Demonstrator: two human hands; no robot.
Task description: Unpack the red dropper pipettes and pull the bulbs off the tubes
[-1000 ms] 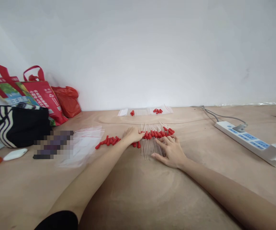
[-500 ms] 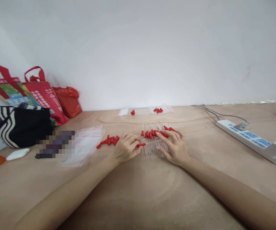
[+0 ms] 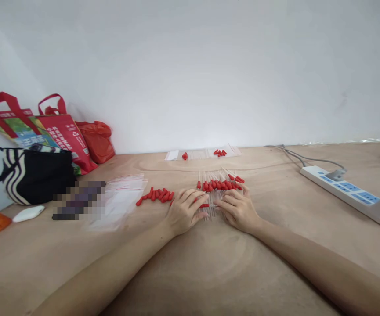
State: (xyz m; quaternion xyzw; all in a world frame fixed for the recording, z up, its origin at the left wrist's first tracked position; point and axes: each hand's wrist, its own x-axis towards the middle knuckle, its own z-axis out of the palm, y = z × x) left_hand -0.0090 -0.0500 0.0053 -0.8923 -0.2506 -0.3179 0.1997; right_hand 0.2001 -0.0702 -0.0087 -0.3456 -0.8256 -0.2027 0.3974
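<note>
Wooden tabletop [image 3: 216,272]; red bulb [image 3: 204,206] in left hand [image 3: 183,211].

Red-bulbed clear droppers [image 3: 222,185] lie abreast; loose red bulbs [image 3: 158,195] cluster at their nine o'clock, one level bulb [image 3: 204,205] at seven.

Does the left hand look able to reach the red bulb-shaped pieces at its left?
Probably yes: these red pieces lie beside the left hand with nothing visible between, though it seems to hold another red piece.
</note>
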